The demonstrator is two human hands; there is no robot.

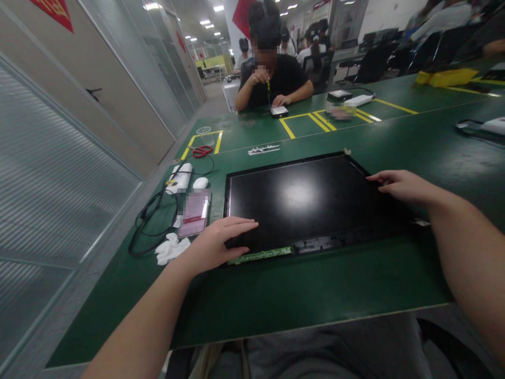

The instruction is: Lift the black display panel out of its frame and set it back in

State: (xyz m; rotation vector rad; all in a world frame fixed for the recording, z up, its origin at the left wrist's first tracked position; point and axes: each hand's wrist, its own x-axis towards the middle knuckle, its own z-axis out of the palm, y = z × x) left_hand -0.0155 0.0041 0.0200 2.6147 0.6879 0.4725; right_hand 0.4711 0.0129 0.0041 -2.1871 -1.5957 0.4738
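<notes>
A black panel [292, 202] lies flat on the counter [315, 289]. The left hand [216, 239], grip slack and spread, covers its near-left corner; the right hand [410, 187] meets its right edge, pinching or not I can't tell.

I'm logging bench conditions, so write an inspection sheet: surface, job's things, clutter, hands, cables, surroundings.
Surface: green table, yellow tape lines toward the far side.
Job's things: black screen panel lying flat; green circuit strip along its near edge.
Clutter: red-handled scissors, phone, white mouse, crumpled white material, left of the panel.
Hands: left hand open over the panel's near-left corner; right hand at its right edge, grip unclear.
Cables: black cable looped beside the phone.
Surroundings: co-worker opposite holding a thin tool.
</notes>
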